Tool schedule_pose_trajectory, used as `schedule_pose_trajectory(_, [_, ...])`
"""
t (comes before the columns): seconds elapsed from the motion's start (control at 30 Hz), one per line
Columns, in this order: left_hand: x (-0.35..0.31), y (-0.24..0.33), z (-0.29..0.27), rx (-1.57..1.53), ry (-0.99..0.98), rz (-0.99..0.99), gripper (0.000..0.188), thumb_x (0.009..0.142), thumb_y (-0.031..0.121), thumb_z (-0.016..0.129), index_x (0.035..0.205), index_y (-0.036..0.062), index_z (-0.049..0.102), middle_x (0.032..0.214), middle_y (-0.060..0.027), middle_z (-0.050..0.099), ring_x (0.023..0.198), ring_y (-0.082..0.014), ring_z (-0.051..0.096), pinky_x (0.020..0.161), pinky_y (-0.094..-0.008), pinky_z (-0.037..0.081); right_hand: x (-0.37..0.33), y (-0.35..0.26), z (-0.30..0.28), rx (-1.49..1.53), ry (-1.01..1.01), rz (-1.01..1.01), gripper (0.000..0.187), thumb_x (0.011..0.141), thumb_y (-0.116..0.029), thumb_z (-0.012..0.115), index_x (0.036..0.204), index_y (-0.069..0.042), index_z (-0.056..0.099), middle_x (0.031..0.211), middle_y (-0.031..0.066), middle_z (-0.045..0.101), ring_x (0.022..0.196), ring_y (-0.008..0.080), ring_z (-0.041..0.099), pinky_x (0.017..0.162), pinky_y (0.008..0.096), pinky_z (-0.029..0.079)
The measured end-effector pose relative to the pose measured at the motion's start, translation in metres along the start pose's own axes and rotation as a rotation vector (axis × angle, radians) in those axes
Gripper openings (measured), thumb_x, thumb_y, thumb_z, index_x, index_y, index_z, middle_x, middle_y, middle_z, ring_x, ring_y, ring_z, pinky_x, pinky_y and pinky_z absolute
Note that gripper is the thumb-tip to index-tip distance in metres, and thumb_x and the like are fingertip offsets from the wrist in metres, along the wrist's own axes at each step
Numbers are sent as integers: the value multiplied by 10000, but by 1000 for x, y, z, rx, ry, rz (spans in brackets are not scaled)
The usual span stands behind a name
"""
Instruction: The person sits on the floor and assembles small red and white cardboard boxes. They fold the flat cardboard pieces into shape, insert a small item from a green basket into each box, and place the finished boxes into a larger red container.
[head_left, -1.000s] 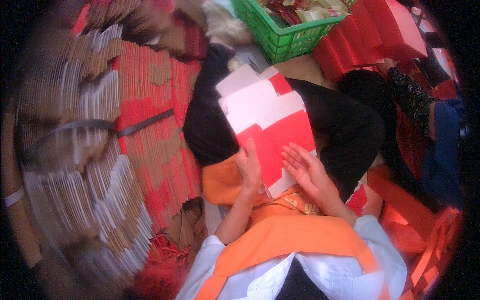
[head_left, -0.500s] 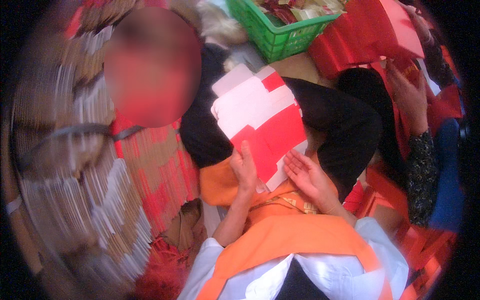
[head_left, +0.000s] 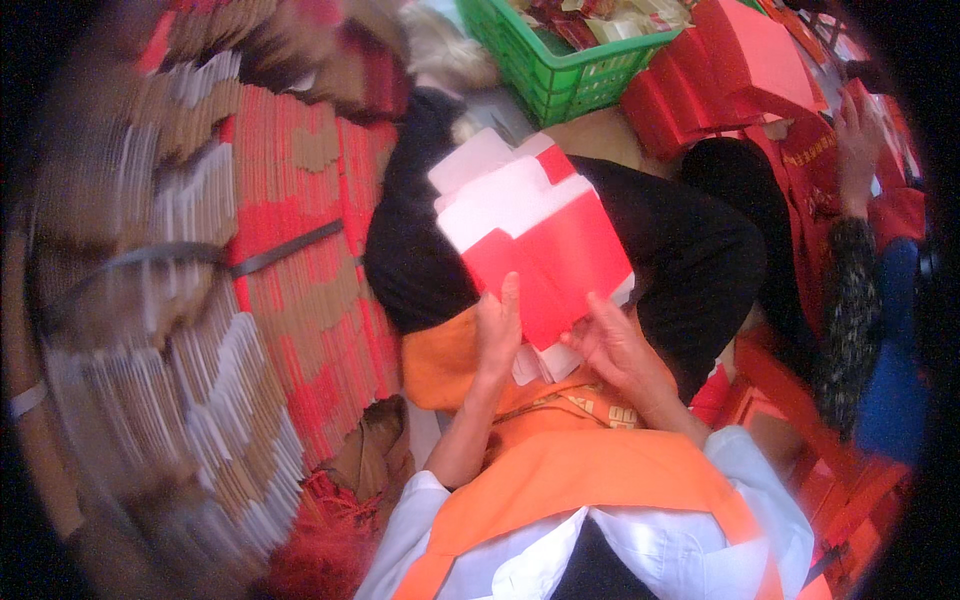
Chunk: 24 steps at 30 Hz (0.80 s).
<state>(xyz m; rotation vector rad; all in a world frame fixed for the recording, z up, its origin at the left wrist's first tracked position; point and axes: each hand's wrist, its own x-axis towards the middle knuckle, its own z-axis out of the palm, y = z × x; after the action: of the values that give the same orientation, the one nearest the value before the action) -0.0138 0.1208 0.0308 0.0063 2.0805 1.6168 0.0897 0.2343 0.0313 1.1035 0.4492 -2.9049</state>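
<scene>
A red and white folding carton (head_left: 550, 255), partly folded with its flaps sticking out, lies over my lap. My left hand (head_left: 499, 325) grips its near left edge, thumb on the red face and the other fingers hidden underneath. At the near right corner my right hand (head_left: 612, 345) has its fingers bent round the edge. Small white flaps (head_left: 552, 362) poke out between my hands, toward my orange apron (head_left: 590, 480).
Strapped stacks of flat red, brown and white cartons (head_left: 290, 300) fill the left side. A green plastic crate (head_left: 570, 80) with packets stands ahead. Red boxes (head_left: 735, 70) pile up at the far right, where another person's hand (head_left: 858, 145) and patterned sleeve show.
My right hand has gone from lying flat beside the carton to bending round its near right edge. More of the red face shows. The other person's hand has moved away and right.
</scene>
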Motion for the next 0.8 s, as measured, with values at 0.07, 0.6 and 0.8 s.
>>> schedule_pose_trajectory(0.07, [0, -2, 1, -67, -13, 33, 379, 918, 272, 419, 1104, -57, 447, 1009, -130, 550, 910, -184, 519, 811, -319, 405, 3, 1, 5, 18, -56, 91, 340, 879, -247, 510, 1181, -105, 442, 1130, 55, 528, 1000, 199, 523, 818, 381, 472])
schedule_pose_trajectory(0.6, [-36, 22, -8, -263, 162, -9, 196, 868, 151, 539, 962, -19, 563, 871, -45, 603, 764, -110, 550, 689, -263, 448, -48, 12, 38, -653, -211, 60, 253, 903, -181, 455, 1014, 20, 562, 903, 72, 619, 840, 151, 583, 701, 274, 474])
schedule_pose_trajectory(0.8, [-65, 38, -24, -178, 37, -6, 347, 819, 107, 582, 1108, -22, 438, 975, -93, 562, 868, -156, 550, 776, -287, 441, -64, -76, 43, -1338, -484, -799, 386, 797, -97, 561, 1163, -14, 470, 1165, 135, 496, 1060, 219, 492, 847, 337, 420])
